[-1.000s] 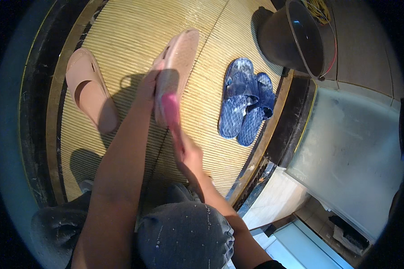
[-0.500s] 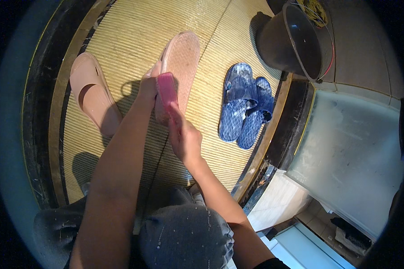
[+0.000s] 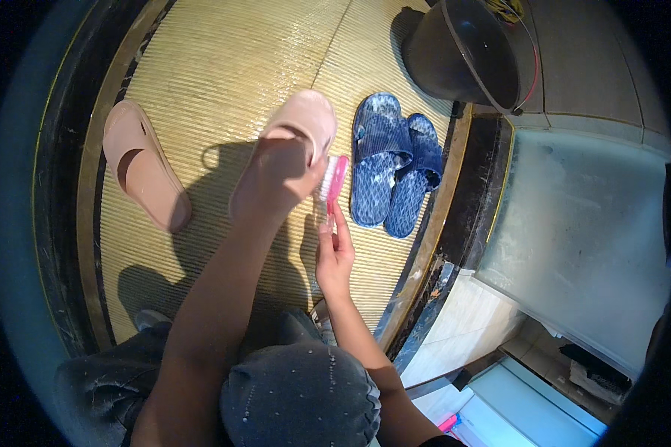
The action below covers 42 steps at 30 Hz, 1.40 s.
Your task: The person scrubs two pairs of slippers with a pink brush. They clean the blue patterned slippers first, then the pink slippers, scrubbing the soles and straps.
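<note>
A pink closed-toe slipper (image 3: 314, 115) is tilted above the ribbed floor, its upper side facing me. My left hand (image 3: 294, 170) grips it at the opening, fingers partly hidden by the slipper. Just to the right, my right hand (image 3: 335, 262) is closed around the handle of a pink scrubbing brush (image 3: 340, 176). White bristles face left, close beside my left hand and the slipper's side; whether they touch it I cannot tell. The matching pink slipper (image 3: 125, 134) lies by itself at the left, sole down.
Two blue marbled slippers (image 3: 381, 141) sit side by side to the right of the brush. Beyond them a dark bucket (image 3: 436, 59) with a wire handle leans on its side or stands tilted in view. Dark stone edging (image 3: 473, 201) borders the ribbed yellowish floor (image 3: 224, 74).
The held slipper has turned over from sole-up to upper-up. My right hand has moved the brush off the slipper to its right, with the bristles now showing.
</note>
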Motion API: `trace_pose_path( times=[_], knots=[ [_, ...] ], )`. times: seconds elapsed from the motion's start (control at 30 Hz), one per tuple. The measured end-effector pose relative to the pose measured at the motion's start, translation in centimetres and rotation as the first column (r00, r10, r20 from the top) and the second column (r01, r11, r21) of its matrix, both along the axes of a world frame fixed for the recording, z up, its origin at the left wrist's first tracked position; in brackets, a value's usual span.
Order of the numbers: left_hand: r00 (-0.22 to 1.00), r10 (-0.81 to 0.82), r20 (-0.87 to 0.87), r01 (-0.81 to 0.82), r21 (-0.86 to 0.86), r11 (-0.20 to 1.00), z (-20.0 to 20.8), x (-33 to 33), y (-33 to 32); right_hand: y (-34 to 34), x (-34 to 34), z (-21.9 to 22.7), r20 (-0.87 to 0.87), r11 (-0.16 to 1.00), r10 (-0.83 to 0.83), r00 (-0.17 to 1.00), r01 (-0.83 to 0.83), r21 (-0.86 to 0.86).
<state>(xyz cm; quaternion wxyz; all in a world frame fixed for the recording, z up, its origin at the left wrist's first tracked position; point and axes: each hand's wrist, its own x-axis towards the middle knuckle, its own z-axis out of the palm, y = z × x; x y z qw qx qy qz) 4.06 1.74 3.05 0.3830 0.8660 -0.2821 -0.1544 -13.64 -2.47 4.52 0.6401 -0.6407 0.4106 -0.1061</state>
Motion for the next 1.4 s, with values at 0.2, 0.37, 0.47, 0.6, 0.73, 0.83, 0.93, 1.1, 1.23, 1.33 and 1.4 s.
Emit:
trace_pose_path(
  times=[0.2, 0.37, 0.47, 0.6, 0.73, 0.83, 0.93, 1.1, 1.23, 1.33, 1.4],
  knots=[
    [0.831, 0.101, -0.548, 0.131, 0.368, 0.920, -1.1, -4.2, 1.3, 0.7, -1.6, -1.3, 0.020, 0.979, -0.120, 0.993, 0.115, 0.166],
    [0.986, 0.051, 0.161, -0.067, 0.093, 0.993, -3.5, -5.4, 5.4, 0.5, -2.8, -1.5, -0.001, 0.988, -0.097, 0.995, 0.097, 0.119],
    [0.935, 0.335, 0.115, -0.321, -0.123, 0.939, -4.7, -5.7, 4.9, 0.3, -3.3, -1.8, 0.018, 0.994, -0.063, 0.998, 0.061, 0.090],
    [0.720, 0.540, -0.435, -0.533, 0.151, 0.832, -1.6, -4.1, 2.2, -0.3, -3.0, -1.0, -0.010, 0.998, -0.004, 1.000, 0.004, 0.058],
    [0.778, 0.339, -0.529, -0.176, 0.335, 0.926, -3.5, -3.8, 1.6, -0.1, -2.3, -0.2, -0.115, 0.952, 0.190, 0.975, -0.212, -0.222],
    [0.828, 0.238, -0.507, -0.143, 0.219, 0.965, -5.2, -4.6, 2.1, -0.1, -0.8, -0.5, -0.184, 0.864, 0.256, 0.949, -0.310, -0.396],
    [0.900, 0.154, -0.408, -0.094, 0.163, 0.982, -7.1, -4.9, 2.8, -1.6, 2.9, -0.1, -0.260, 0.898, 0.241, 0.935, -0.316, -0.306],
    [0.993, -0.075, -0.095, 0.096, 0.250, 0.964, -6.5, -4.8, 2.4, -1.9, 6.0, -0.8, -0.253, 0.913, 0.187, 0.949, -0.263, -0.312],
    [0.864, 0.334, -0.377, -0.411, -0.145, 0.900, -6.6, -5.5, 1.4, 1.5, 1.2, -0.3, -0.317, 0.883, 0.222, 0.922, -0.328, -0.336],
    [0.794, 0.406, -0.452, -0.512, -0.138, 0.848, -7.1, -5.3, 0.7, 3.1, -1.5, 0.3, -0.301, 0.888, 0.235, 0.924, -0.330, -0.319],
    [0.732, 0.427, -0.530, -0.512, -0.015, 0.859, -7.8, -5.3, 0.7, 3.1, -1.7, 0.7, -0.351, 0.878, 0.247, 0.903, -0.362, -0.314]
  ],
)
